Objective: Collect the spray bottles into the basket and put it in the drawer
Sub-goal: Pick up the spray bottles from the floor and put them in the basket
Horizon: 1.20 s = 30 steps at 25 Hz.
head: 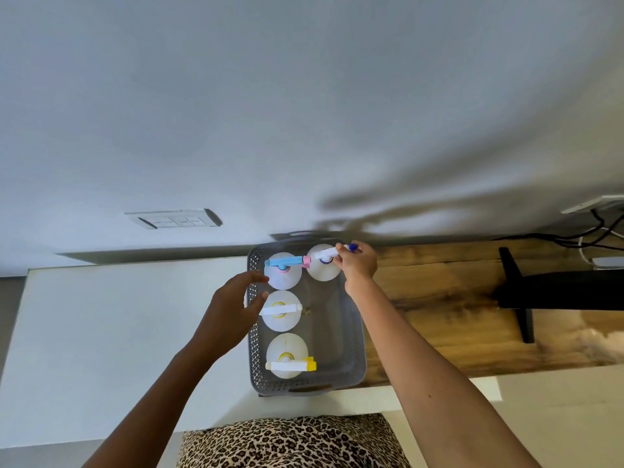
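Head view: grey perforated plastic basket (351,336) on worktop (118,332), four bottles inside.
Right hand (357,263): grip closed on white purple-nozzled spray bottle (323,267).
Left hand (233,307): open, empty.
Advice: I'd seat it upright, then release.

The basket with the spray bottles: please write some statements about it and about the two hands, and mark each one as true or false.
1. Four spray bottles stand upright in the grey basket. True.
2. The right hand has its grip on the head of the bottle with the blue nozzle. True.
3. The left hand holds the bottle with the light blue and pink head. False: it is open beside the basket's left wall and holds nothing.
4. The right half of the basket is full. False: only the blue-nozzle bottle stands there, at the far end.
5. The bottle with the yellow nozzle is the nearest to the person. True.
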Available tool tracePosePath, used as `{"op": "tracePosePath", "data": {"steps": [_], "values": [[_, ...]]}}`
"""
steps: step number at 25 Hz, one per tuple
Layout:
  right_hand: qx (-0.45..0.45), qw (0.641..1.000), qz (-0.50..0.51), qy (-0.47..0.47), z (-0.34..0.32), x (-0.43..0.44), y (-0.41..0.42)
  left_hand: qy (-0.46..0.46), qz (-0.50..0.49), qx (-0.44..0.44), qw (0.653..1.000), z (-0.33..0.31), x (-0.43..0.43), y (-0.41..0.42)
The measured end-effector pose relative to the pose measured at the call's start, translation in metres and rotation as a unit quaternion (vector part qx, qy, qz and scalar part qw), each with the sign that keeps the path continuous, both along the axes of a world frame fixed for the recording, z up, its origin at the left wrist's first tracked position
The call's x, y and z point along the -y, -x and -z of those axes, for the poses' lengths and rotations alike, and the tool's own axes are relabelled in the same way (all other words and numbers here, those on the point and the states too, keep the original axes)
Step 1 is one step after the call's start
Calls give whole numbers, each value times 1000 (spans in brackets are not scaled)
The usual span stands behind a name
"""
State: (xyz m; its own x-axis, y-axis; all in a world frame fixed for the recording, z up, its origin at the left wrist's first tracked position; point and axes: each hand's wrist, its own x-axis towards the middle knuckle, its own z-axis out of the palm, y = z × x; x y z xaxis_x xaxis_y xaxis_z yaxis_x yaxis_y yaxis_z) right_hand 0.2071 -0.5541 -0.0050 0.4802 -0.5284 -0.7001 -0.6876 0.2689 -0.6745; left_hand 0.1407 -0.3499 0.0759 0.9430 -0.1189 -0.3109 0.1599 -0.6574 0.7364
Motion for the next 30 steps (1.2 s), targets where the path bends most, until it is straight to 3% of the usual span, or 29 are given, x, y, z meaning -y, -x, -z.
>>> {"op": "tracePosePath", "data": {"steps": [8, 14, 18, 23, 26, 30], "values": [[-6, 993, -97, 73, -30, 10, 28, -5, 32, 12, 999, -22, -3, 5], [28, 987, -96, 124, -71, 18, 96, 10, 133, 25, 991, -43, 18, 18], [74, 990, 10, 116, -103, 15, 167, 23, 264, 19, 964, -52, 35, 49], [68, 981, 150, 106, -118, 0, 281, 13, 422, 60, 905, -52, 51, 101], [70, 957, 260, 105, -122, -4, 367, 12, 532, 48, 845, -51, 72, 149], [66, 911, 392, 108, -132, -19, 493, 27, 611, 12, 791, -45, 112, 242]]}}
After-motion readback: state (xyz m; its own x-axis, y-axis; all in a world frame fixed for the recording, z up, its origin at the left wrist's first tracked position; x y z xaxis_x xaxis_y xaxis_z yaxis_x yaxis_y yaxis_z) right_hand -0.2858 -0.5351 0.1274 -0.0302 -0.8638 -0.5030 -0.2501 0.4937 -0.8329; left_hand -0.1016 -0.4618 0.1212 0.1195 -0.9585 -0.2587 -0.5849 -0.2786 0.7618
